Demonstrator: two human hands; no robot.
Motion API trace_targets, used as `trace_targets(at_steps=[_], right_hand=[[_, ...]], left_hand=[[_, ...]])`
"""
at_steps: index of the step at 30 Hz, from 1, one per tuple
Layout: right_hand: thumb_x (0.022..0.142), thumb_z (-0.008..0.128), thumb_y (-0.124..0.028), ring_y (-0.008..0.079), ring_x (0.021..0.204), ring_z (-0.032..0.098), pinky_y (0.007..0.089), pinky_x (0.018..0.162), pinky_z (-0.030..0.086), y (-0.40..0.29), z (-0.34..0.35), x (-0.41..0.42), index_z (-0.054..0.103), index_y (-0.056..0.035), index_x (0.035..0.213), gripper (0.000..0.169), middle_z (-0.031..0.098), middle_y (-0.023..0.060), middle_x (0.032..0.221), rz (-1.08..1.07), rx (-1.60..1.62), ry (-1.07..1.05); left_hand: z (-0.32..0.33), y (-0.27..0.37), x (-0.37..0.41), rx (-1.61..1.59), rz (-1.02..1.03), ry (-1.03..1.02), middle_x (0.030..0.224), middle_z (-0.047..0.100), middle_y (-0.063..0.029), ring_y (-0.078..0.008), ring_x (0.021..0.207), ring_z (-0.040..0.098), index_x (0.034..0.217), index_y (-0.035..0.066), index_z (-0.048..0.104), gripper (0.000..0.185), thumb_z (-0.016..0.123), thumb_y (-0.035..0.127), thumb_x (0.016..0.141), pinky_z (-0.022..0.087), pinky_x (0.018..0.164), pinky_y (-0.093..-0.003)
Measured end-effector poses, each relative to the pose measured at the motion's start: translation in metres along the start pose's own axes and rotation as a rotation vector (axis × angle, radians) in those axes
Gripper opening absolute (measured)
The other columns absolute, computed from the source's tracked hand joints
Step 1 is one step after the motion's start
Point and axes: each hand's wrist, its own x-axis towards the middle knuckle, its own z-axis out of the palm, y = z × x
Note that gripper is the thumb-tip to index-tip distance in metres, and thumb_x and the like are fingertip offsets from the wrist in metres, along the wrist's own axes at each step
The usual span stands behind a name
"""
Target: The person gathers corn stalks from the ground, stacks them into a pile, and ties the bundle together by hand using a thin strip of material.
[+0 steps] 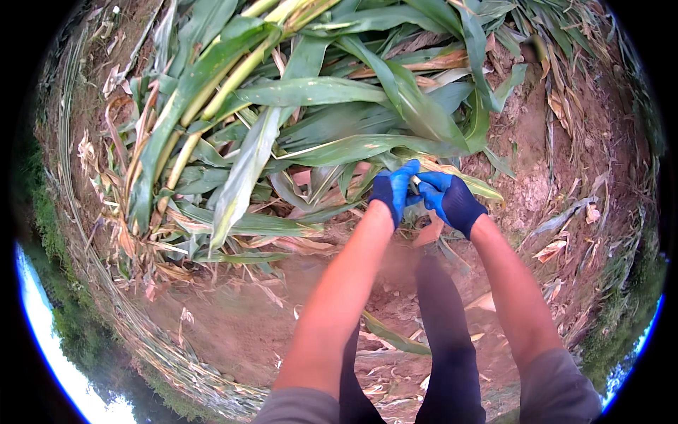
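Observation:
My left hand [395,190] and my right hand [447,197], both in blue-coated work gloves with dark cuffs, meet in front of a heap of cut corn stalks. Between them shows the small pale end of a corn piece [415,180]. Both sets of fingers are closed around it and hide most of its length, so whether it is an ear or a stalk end I cannot tell. A yellowing corn leaf [471,183] sticks out beyond my right hand. Long green corn leaves [365,146] lie just past my fingers.
Thick corn stalks [185,143] lie slanted at the left of the heap. Bare reddish soil [228,312] with scattered dry husks [551,250] surrounds it. My legs [447,318] stand below my hands. More flattened stalks [196,373] line the lower left, with green plants [79,339] beyond.

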Motion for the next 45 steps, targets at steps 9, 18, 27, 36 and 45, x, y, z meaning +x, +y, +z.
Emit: trace_targets(at_steps=[9, 18, 27, 36, 45], right_hand=[[0.092, 0.054, -0.027, 0.0421, 0.096, 0.066, 0.0495, 0.084, 0.053, -0.01, -0.087, 0.023, 0.072, -0.0084, 0.101, 0.027, 0.069, 0.0215, 0.104, -0.07, -0.771, -0.095], [0.09, 0.055, -0.022, 0.0376, 0.096, 0.07, 0.0487, 0.084, 0.055, -0.038, 0.013, -0.056, 0.072, -0.0095, 0.103, 0.025, 0.072, 0.0181, 0.103, 0.081, -0.62, -0.179], [0.087, 0.053, -0.015, 0.0372, 0.083, 0.072, 0.0516, 0.074, 0.055, -0.088, -0.012, -0.058, 0.073, -0.0077, 0.093, 0.022, 0.073, 0.0171, 0.089, -0.134, -0.674, -0.263], [0.085, 0.057, -0.023, 0.0379, 0.079, 0.071, 0.0509, 0.07, 0.055, -0.165, -0.047, -0.026, 0.072, -0.0078, 0.085, 0.021, 0.072, 0.0163, 0.084, -0.301, -0.447, -0.238], [0.079, 0.065, -0.016, 0.0314, 0.082, 0.072, 0.0438, 0.069, 0.056, -0.217, -0.119, -0.004, 0.077, -0.0098, 0.083, 0.015, 0.074, 0.0127, 0.086, -0.397, -0.602, -0.3]], left_hand=[[-0.017, 0.238, -0.068, -0.557, 0.301, 0.105, 0.079, 0.068, -0.0092, -0.0207, 0.063, 0.064, 0.099, 0.004, 0.064, 0.021, 0.06, 0.025, 0.099, 0.059, 0.058, -0.0317], [-0.016, 0.276, -0.037, -0.411, 0.426, 0.475, 0.092, 0.069, -0.0101, -0.0276, 0.082, 0.069, 0.104, 0.007, 0.064, 0.041, 0.06, 0.047, 0.097, 0.059, 0.081, -0.0394], [-0.004, 0.246, -0.032, 0.535, 0.124, 0.738, 0.051, 0.044, -0.0009, -0.0187, 0.04, 0.041, 0.064, 0.016, 0.051, 0.061, 0.061, 0.072, 0.085, 0.03, 0.038, -0.0335], [0.007, 0.276, -0.042, 1.046, -0.498, 0.6, 0.057, 0.053, -0.0043, -0.0207, 0.045, 0.048, 0.075, 0.012, 0.06, 0.078, 0.035, 0.085, 0.086, 0.037, 0.045, -0.0353], [0.021, 0.275, -0.093, 1.099, -0.4, 0.374, 0.078, 0.069, -0.0052, -0.0171, 0.067, 0.065, 0.109, 0.007, 0.068, 0.077, 0.05, 0.078, 0.087, 0.049, 0.064, -0.0302]])
